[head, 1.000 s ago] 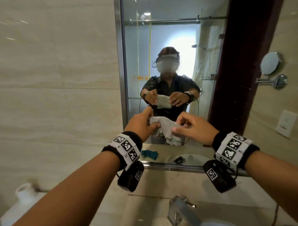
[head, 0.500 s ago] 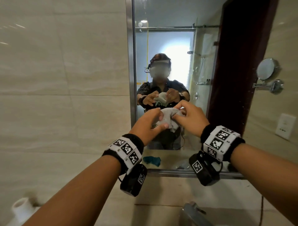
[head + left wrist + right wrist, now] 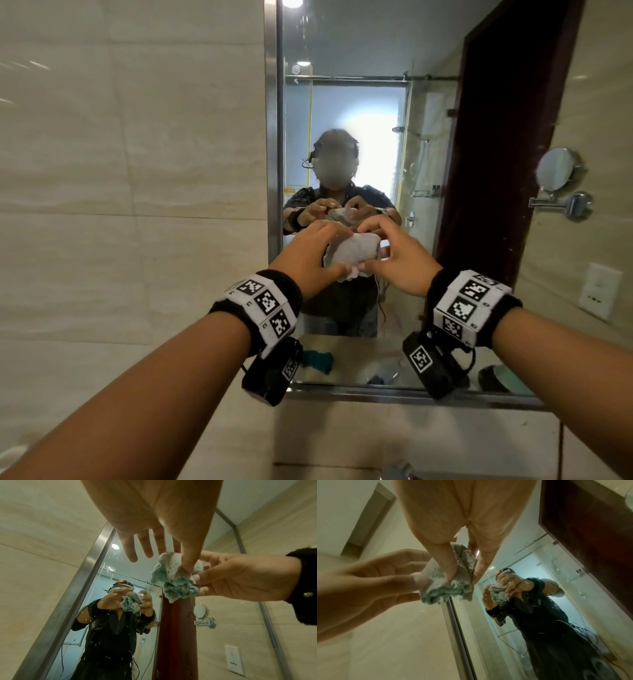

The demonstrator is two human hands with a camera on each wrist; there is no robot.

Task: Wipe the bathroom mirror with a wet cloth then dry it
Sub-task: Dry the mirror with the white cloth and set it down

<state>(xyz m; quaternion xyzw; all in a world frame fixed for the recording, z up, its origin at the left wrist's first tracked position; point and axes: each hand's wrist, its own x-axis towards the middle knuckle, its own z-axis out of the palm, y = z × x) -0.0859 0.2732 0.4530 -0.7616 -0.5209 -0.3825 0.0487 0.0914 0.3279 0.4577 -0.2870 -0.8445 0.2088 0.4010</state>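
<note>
The cloth (image 3: 352,255) is being bunched between both hands, in front of the mirror (image 3: 363,113) and apart from its glass. It is being pinched by the thumb and fingers of the right hand (image 3: 397,262); by the left hand (image 3: 308,260) it is being nipped with thumb and forefinger, the other fingers (image 3: 130,550) being spread. A loosely gathered wad could be dropped toward the faucet (image 3: 399,471). Its teal underside and droplets on the glass are being shown by the wrist views only.

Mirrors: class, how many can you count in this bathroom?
2. The large framed wall mirror is straight ahead. A small round mirror sits on a swing arm on the wall to its right. Others may lie out of view.
</note>
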